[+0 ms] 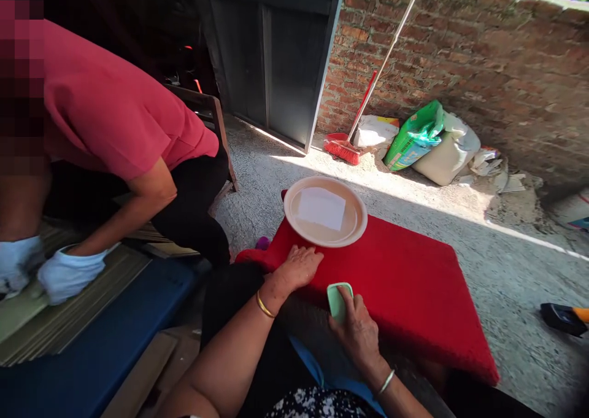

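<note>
My right hand (359,326) grips a small light green object (338,301) shaped like a rounded rectangle with a raised rim. Its exact kind does not show. The object is held low, at the near edge of a red cloth-covered surface (405,277). On that cloth rests my left hand (301,266), fingers loosely stretched out and nothing visible in them. Just beyond its fingertips stands a round pale basin (294,224). Inside the basin is a white four-sided patch (322,208); I cannot tell whether it is a sheet or a reflection.
At left, a person in a red shirt (105,99) with white gloves (76,274) bends over stacked flat strips (105,283) on a blue surface (115,344). A broom (343,148) and sacks (444,151) stand by the brick wall (497,56). A black-and-orange tool (564,318) lies right.
</note>
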### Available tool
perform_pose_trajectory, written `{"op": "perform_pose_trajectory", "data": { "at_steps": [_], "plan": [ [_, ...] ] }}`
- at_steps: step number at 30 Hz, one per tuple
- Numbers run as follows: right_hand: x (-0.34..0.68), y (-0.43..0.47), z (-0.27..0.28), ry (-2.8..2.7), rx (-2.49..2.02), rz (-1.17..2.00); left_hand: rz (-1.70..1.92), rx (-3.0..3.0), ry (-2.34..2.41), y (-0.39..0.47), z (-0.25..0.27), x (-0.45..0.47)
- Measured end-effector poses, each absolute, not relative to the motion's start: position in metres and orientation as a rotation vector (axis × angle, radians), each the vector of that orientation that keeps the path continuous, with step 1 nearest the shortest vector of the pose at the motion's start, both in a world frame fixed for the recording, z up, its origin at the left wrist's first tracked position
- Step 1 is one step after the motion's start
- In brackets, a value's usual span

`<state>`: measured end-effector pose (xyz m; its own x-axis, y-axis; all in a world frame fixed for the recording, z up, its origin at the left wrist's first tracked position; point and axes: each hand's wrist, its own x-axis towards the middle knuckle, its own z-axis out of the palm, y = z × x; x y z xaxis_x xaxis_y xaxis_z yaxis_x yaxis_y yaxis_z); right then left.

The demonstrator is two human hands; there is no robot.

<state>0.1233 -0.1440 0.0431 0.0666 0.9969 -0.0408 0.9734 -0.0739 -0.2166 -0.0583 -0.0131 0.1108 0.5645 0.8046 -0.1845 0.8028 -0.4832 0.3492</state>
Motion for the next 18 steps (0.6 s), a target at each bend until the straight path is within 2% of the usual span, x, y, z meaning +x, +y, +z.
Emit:
{"op": "perform_pose_trajectory", "data": {
  "at_steps": [5, 10, 14, 18],
  "plan": [
    [0.097, -0.133, 0.051, -2.128, -2.003, 0.563, -0.05, 2.4, 1.316, -0.006, 0.111, -0.061],
    [0.12, -0.147, 0.065, -1.911, -1.895, 0.766, 0.01, 2.452, 1.345, -0.007, 0.094, -0.057],
    [0.187, -0.166, 0.075, -1.603, -2.024, 0.598, 0.113, 2.55, 1.168, -0.013, 0.079, -0.041],
    [0.281, -0.181, 0.082, -1.275, -2.211, 0.216, 0.222, 2.595, 0.96, -0.011, 0.072, -0.017]
  ]
}}
